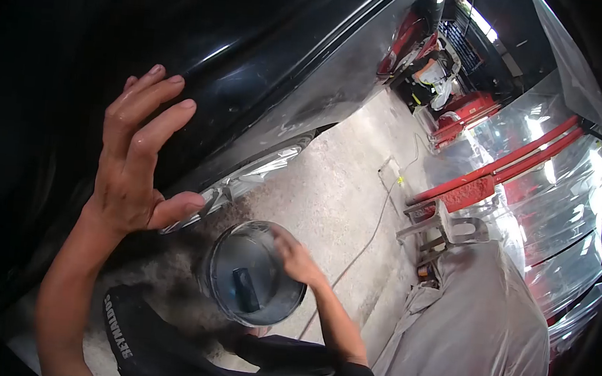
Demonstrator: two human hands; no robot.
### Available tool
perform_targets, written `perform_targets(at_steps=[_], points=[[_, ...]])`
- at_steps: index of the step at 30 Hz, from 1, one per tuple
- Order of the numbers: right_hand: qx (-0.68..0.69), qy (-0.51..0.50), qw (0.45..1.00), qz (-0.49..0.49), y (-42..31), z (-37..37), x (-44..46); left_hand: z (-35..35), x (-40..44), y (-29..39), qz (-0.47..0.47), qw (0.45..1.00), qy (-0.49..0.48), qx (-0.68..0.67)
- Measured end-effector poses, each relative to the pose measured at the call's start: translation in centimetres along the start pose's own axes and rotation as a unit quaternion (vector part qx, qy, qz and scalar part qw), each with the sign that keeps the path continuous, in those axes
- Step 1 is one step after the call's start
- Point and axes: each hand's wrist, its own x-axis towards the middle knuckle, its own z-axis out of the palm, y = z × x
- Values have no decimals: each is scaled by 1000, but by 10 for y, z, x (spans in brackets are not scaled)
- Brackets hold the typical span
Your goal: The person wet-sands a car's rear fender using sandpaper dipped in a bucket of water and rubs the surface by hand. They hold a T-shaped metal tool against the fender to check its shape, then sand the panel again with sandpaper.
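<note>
My left hand point(132, 152) is raised beside a glossy black car panel point(255, 55), its fingers spread and nothing in it. Whether its fingertips touch the panel is not clear. Lower down, a round dark bucket point(216, 295) shows its open top, with a dark block point(245, 289) lying inside toward the bottom. Over the bucket's right rim reaches my right hand point(295, 259), its fingers stretched out and slightly blurred, with nothing seen in them.
Crumpled clear film point(252, 173) runs along the panel's lower edge. A cable point(368, 240) crosses the concrete floor point(345, 170). On the right are a sheet-covered object point(474, 332), a metal stand point(448, 226) and red bars point(496, 166). A person point(429, 69) is far back.
</note>
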Motion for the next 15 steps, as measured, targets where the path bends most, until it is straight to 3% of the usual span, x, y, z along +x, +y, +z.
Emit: perform_targets(at_steps=[3,6,8,10,13,15], points=[[-68,-90,990,86,145,80,32,3,0,-2,4,1000,2,-5],[-204,100,971,77,272,214,86,5,-1,3,7,1000,-10,28],[-270,-7,959,89,252,227,76,5,-1,3,13,999,-18,37],[-180,-88,968,152,248,233,84,8,0,4,17,999,-18,40],[-165,-148,963,149,249,236,101,5,2,6,20,999,-22,39],[9,-158,960,231,217,192,101,7,3,7,27,999,-23,36]])
